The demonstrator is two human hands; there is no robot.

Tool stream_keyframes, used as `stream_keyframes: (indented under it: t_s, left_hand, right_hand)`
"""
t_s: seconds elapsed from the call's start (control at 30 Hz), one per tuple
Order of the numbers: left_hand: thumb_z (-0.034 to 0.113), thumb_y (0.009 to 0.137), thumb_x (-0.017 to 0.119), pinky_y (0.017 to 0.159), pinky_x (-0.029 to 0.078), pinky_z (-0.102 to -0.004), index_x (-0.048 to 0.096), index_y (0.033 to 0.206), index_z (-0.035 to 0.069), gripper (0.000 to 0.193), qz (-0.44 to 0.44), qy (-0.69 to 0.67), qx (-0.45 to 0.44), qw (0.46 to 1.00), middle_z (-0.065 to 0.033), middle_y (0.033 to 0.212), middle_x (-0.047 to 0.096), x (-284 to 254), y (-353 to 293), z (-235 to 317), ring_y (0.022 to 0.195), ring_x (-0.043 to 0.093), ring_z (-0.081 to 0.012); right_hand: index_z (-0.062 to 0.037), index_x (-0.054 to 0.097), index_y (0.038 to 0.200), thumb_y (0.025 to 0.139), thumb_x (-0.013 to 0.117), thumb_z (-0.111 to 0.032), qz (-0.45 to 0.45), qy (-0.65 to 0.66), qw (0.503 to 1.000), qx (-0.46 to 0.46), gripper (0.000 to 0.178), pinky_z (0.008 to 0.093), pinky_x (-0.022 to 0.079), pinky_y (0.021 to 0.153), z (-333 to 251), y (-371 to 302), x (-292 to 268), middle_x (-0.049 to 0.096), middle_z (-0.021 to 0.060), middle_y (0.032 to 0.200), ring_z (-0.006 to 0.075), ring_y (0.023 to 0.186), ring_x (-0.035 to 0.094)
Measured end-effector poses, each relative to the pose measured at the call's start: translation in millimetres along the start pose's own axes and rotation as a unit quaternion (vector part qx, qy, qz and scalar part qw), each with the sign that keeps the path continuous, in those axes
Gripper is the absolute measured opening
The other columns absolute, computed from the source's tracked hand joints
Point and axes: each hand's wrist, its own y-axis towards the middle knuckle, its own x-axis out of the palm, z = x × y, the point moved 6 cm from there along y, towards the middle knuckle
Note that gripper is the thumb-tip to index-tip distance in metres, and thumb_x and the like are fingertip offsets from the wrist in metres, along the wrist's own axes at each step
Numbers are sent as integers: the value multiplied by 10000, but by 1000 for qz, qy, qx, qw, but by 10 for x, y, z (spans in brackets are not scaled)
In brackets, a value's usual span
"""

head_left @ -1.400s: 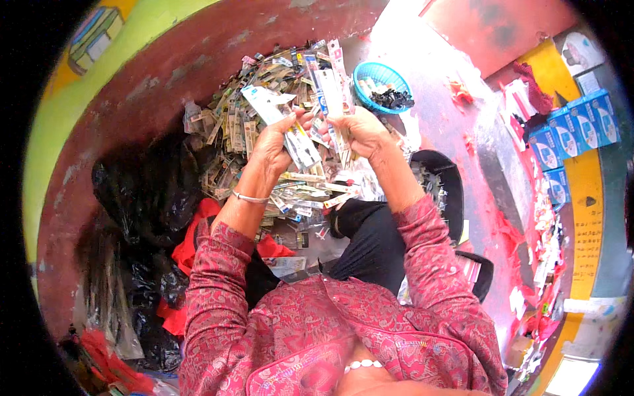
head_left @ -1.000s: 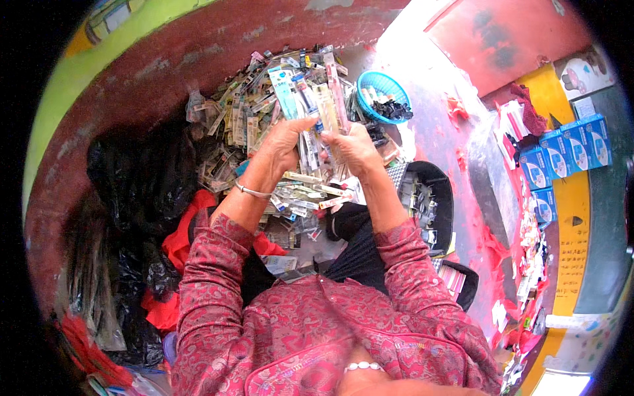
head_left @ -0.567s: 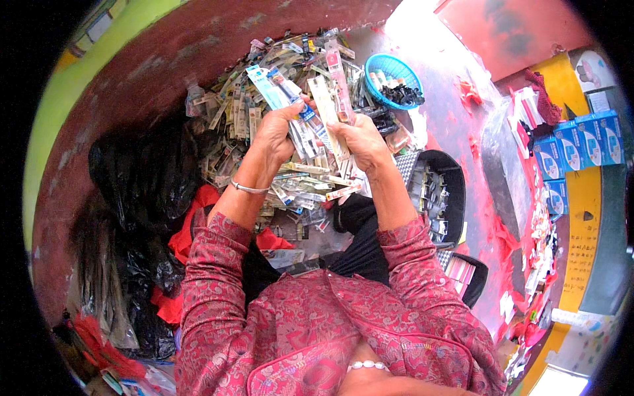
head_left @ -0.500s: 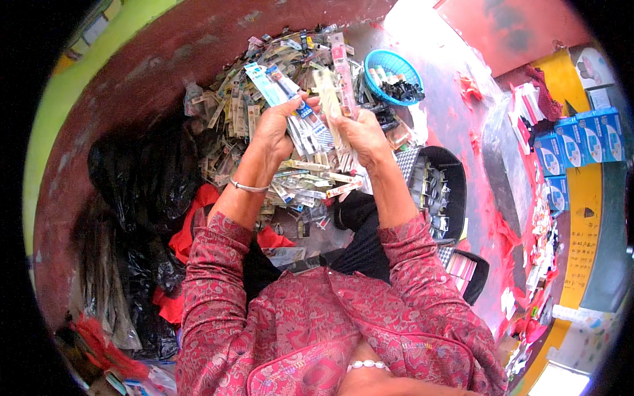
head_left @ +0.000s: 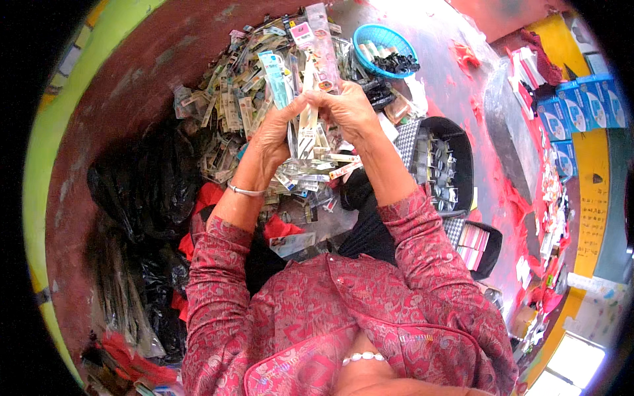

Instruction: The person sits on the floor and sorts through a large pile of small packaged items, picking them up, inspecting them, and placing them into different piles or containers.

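Plastic packets were pinched in the grip of left hand and right hand, upper centre of frame; few seemed taken up, most left loose in the pile below.

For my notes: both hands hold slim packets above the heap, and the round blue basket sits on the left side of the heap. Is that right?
Not quite: the head view shows the round blue basket on the right side of the heap. The left hand and right hand do hold slim packets above it.
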Motion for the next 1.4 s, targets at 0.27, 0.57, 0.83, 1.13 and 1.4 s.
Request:
stream_keyframes:
  t_s: [0.27,0.57,0.83,1.13,1.4]
  left_hand:
    - [97,681,630,678,480,-291,543,921,-6,275,-21,101,39,994,-83,798,583,133,-121,142,726,574,-175]
    - [62,710,574,667,482,-273,485,1049,-32,364,47,47,47,997,-76,816,579,-109,-96,181,704,573,-160]
    - [144,789,585,585,430,-228,463,1031,7,303,25,-34,86,995,11,692,475,-169,-77,224,632,484,-100]
    - [247,762,590,451,458,-284,531,858,34,240,16,21,58,998,-59,585,542,-89,-74,217,451,517,-161]
    - [258,758,532,401,456,-332,525,854,-1,277,14,1,79,997,-116,568,547,-49,-150,302,394,506,-209]
  right_hand:
    - [-5,572,848,802,573,-247,-4,-40,999,3,247,180,351,394,-16,-23,-20,539,23,571,63,431,451]
    - [-23,545,713,881,406,-358,-74,22,997,16,400,196,338,386,24,-53,-34,485,14,485,83,392,434]
    - [-30,520,663,890,278,-482,-115,56,989,76,561,217,318,368,161,-145,203,441,5,453,101,357,386]
    - [-24,568,731,881,316,-465,-113,-46,991,60,530,228,352,387,315,-137,265,492,22,495,102,420,456]
    - [-5,568,807,896,273,-430,-170,-100,969,148,525,218,430,438,289,-240,291,573,63,575,131,475,545]
